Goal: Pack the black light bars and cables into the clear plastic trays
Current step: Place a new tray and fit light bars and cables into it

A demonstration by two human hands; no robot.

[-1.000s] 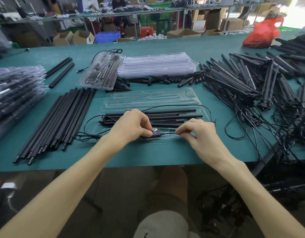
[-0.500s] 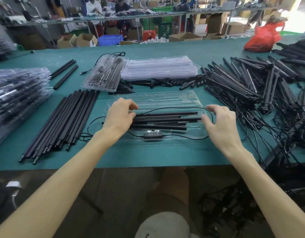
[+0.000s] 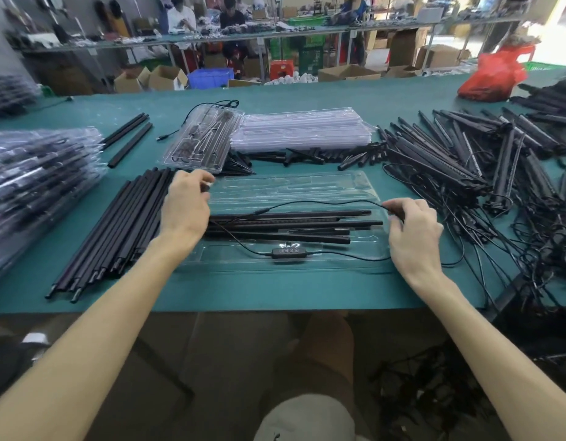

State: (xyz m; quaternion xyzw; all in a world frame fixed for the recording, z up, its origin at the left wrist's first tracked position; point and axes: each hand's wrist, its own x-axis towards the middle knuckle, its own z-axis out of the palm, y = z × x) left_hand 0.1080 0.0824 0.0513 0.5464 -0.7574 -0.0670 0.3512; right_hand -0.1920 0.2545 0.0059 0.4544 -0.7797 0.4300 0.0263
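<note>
A head-worn camera looks down on a green tabletop point(image 3: 275, 291). A clear plastic clamshell tray point(image 3: 354, 186) lies open in front of the person, its long side across the view. Several black light bars point(image 3: 291, 222) lie side by side in the tray's near half. The far half, which looks like the lid, holds nothing.

A thin black cable point(image 3: 307, 203) arcs over the bars, bends at the tray's right end and runs along the front channel. A black inline controller with four buttons point(image 3: 289, 252) sits in that channel.

The right hand point(image 3: 415, 237) is at the tray's right end and pinches the bend of the cable between thumb and forefinger. The left hand point(image 3: 186, 208) is at the tray's far left corner with its fingers curled. It is blurred, so whether it holds a cable end, the lid edge or nothing cannot be told.

The step in hand appears to be laying the cable, since the bars and controller look placed. Part of the loop seems to cross the tray's right rim. The next move probably calls for tucking that slack inside the wall and holding it down, as thin cable tends to spring back. The far half could then be folded over.

A row of loose black bars point(image 3: 116, 224) lies left of the tray. A stack of empty clear trays point(image 3: 300, 128) sits beyond it. A tangled pile of black bars and cables point(image 3: 466, 160) fills the right side, and a stack of packed trays point(image 3: 36, 173) stands at far left.
</note>
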